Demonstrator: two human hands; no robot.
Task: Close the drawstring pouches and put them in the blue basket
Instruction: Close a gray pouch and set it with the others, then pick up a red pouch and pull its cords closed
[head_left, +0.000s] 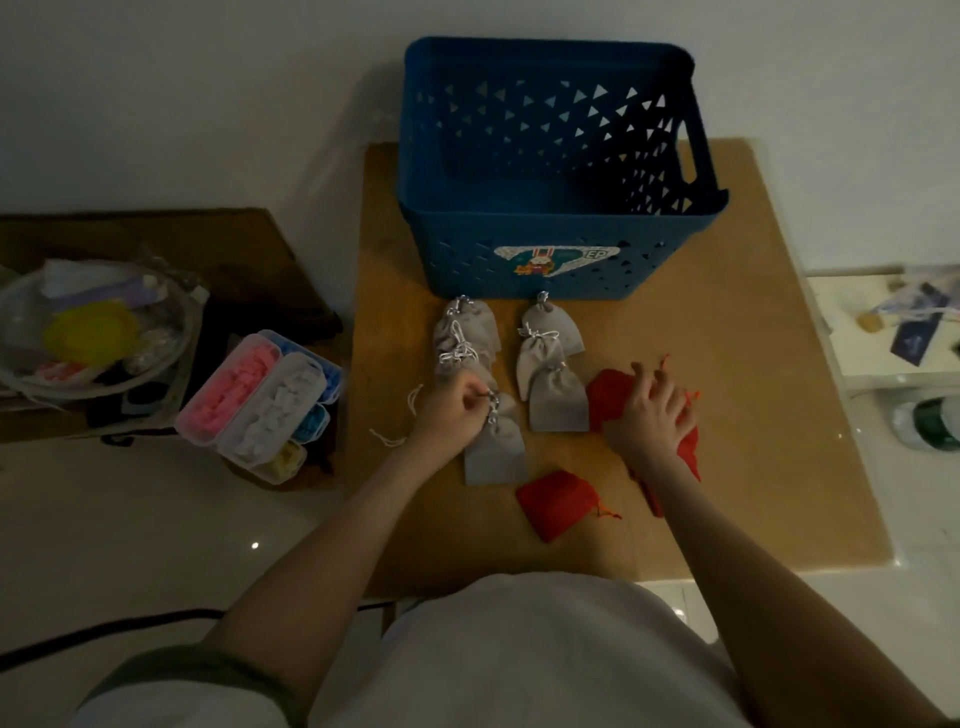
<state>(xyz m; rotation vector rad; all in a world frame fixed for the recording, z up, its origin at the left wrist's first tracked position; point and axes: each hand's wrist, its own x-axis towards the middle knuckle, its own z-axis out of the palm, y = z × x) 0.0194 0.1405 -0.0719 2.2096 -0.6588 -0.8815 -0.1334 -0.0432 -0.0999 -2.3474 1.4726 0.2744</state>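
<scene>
while the blue basket (467, 260) at the back of the board (769, 415) shows nothing inside, no pouch is put away yet, so the task is early by my read. grey pouches (553, 327) lie in two rows just in front of the basket, most looking cinched. left hand (449, 410) pinches the cord at the neck of the nearest grey pouch (496, 457). right hand (652, 415) rests on a red pouch (610, 397), fingers bent — cannot tell if it grips. second red pouch (556, 506) lies near the front edge. open board right of the hands — clear box (260, 410) crowds the left.

Clear box (258, 402) of pink, white, blue pieces beside board (753, 415)
</scene>
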